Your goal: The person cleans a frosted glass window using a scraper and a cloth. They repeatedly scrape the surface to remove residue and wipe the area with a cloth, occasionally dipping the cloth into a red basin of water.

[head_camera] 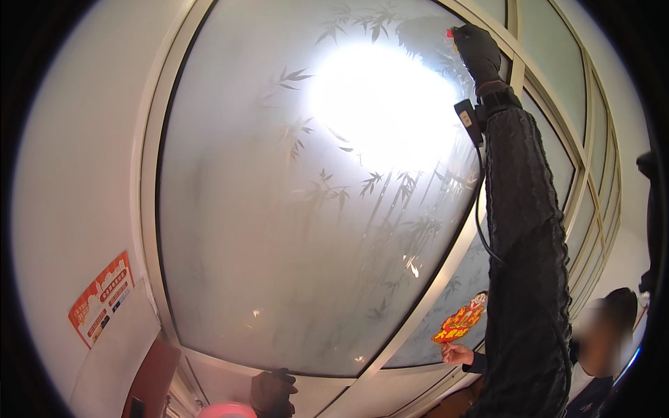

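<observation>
My right hand (pixel 476 52), in a dark glove, is raised at the upper right against a frosted glass pane (pixel 251 224) with a bamboo-leaf pattern. Its curled fingers hold a small red and yellow piece (pixel 450 34), mostly hidden by the hand. A strap with a small black device (pixel 469 123) and a cable is on that wrist. My left hand (pixel 273 393), also gloved, is low near the pane's bottom frame; its fingers are partly bent and its grip is unclear. Beside it shows the top of a pink rounded object (pixel 227 410).
At the lower right, a co-worker (pixel 601 339) has a bare hand (pixel 456 354) on a red and yellow paper-like decoration (pixel 460 321) at the neighbouring pane. A red and white poster (pixel 102 298) is on the left wall. Metal frames (pixel 407 313) divide the panes.
</observation>
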A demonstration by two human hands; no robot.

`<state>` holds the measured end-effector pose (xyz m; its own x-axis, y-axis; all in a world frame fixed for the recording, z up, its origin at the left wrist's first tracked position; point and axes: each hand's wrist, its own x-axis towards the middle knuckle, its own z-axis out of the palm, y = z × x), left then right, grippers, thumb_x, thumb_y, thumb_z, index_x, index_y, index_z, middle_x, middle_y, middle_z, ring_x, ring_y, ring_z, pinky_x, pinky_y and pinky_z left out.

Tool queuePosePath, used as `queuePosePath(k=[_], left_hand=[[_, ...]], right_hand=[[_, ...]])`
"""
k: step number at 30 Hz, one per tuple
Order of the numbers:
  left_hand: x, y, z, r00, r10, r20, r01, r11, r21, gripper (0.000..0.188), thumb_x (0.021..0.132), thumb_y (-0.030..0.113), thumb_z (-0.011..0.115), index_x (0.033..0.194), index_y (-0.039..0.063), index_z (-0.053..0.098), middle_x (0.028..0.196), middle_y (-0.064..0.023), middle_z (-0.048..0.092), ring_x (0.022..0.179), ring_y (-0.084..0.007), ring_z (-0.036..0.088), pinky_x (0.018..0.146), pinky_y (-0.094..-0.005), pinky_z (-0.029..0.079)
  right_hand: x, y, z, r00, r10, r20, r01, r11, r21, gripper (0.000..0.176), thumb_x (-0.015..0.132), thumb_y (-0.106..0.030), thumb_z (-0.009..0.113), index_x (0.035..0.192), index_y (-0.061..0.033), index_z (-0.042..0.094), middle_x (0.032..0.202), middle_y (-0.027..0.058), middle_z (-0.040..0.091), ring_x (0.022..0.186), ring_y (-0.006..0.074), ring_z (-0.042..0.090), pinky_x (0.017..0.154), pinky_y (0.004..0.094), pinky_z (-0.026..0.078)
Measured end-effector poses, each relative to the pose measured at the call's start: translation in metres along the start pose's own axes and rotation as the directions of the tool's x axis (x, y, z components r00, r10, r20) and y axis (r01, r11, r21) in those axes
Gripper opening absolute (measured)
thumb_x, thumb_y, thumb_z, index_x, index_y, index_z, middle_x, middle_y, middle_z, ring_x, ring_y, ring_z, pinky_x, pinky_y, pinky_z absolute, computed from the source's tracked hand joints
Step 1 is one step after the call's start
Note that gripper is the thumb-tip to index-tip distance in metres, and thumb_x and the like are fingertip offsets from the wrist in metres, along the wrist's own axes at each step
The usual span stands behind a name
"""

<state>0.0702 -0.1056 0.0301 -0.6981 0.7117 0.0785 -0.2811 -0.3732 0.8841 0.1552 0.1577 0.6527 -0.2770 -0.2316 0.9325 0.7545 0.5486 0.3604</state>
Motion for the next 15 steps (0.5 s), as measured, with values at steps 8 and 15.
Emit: queuePosePath(k=[8, 15], left_hand=[[-0.001, 0.008, 0.000, 0.999, -0.043, 0.023, 0.046, 0.989, -0.143, 0.027, 0.072, 0.003, 0.057, 0.093, -0.005, 0.042, 0.075, -0.0113, 0.060, 0.052, -0.0157, 0.053, 0.053, -0.0257, 0.047], [-0.002, 0.008, 0.005, 0.966, 0.255, -0.028, -0.256, 0.967, -0.019, 0.025, 0.070, 0.002, 0.056, 0.091, -0.003, 0.043, 0.074, -0.0097, 0.059, 0.066, -0.0145, 0.056, 0.066, -0.0267, 0.046]], right_hand=[[0.007, 0.000, 0.004, 1.000, -0.015, -0.013, 0.013, 0.986, -0.169, 0.030, 0.083, -0.038, 0.060, 0.084, -0.0092, 0.068, 0.082, 0.0121, 0.066, 0.078, 0.0311, 0.063, 0.069, 0.0388, 0.049], [0.005, -0.011, -0.008, 0.994, -0.103, -0.020, 0.097, 0.974, -0.206, 0.029, 0.081, -0.037, 0.061, 0.085, -0.0096, 0.068, 0.080, 0.0113, 0.066, 0.077, 0.0310, 0.063, 0.071, 0.0376, 0.049]])
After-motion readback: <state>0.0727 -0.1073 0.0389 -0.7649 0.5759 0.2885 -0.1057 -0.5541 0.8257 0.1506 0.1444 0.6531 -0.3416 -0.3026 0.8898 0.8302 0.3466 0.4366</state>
